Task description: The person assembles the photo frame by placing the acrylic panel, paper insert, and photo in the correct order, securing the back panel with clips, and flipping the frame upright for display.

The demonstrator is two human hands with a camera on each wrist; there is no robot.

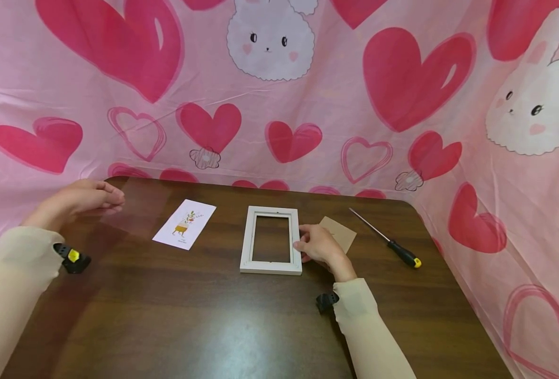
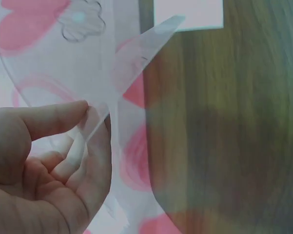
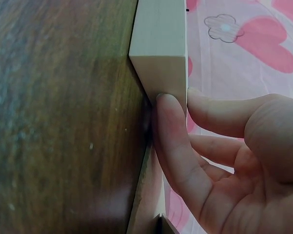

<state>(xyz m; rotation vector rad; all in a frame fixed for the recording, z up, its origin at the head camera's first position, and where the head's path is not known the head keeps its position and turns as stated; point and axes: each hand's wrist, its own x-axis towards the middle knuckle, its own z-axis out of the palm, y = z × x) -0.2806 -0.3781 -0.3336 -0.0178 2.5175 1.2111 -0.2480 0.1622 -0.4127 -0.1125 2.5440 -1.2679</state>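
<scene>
My left hand (image 1: 90, 197), over the table's left side, pinches a clear plastic sheet (image 2: 146, 56) between thumb and fingers. The sheet shows best in the left wrist view, where the cloth is visible through it. At the middle of the table lies a white picture frame (image 1: 248, 242), with bare wood showing through its opening. My right hand (image 1: 322, 243) grips the frame's right side, thumb on the top face and fingers against the outer edge. In the right wrist view, the thumb and a finger pinch the frame's corner (image 3: 163, 73).
A white card (image 1: 199, 213) with a printed plant lies left of the frame. Partly behind my right hand is a brown backing board (image 1: 343, 234). Farther right rests a screwdriver (image 1: 398, 251) with a black and yellow handle. Pink heart-print cloth (image 1: 327, 95) hangs around the table.
</scene>
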